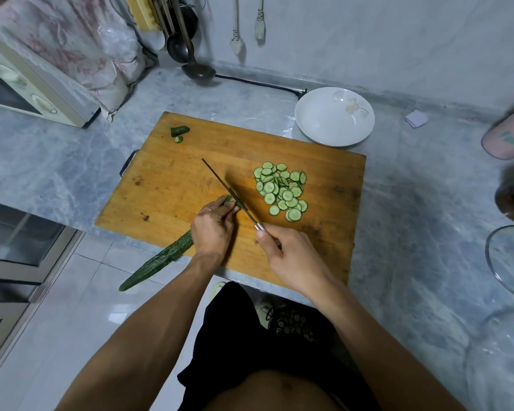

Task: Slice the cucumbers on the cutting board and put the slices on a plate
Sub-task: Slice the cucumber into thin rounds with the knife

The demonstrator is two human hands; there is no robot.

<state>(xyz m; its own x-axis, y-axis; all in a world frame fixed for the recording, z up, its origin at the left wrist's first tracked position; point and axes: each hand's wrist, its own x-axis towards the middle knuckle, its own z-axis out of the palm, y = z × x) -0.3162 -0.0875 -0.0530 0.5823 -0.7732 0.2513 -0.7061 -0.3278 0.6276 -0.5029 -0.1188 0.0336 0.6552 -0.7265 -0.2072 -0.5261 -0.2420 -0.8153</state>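
The left hand [212, 226] curls over the cucumber [161, 258], fingers gripping it near its cut end, which rests on the cutting board [172, 185]. The right hand [285, 256] is closed around the handle of the knife [229, 191], whose blade runs edge-on away from the body and meets the cucumber just beside the left fingertips. The cucumber's long uncut part slants back past the board's near left corner and hangs over the counter edge above the floor. To the right of the blade, a loose pile of slices [281, 191] lies on the board, apart from the knife. Two cut end pieces [179, 132] sit near the board's far left corner. The white plate [334, 115] stands on the counter just beyond the board's far right corner and holds no slices. Bare wood lies between the pile and the plate. The board's near edge sits close to the counter's front edge. A pink cup [508, 137] lies on its side at the far right, and a glass lid [508, 262] sits nearer.
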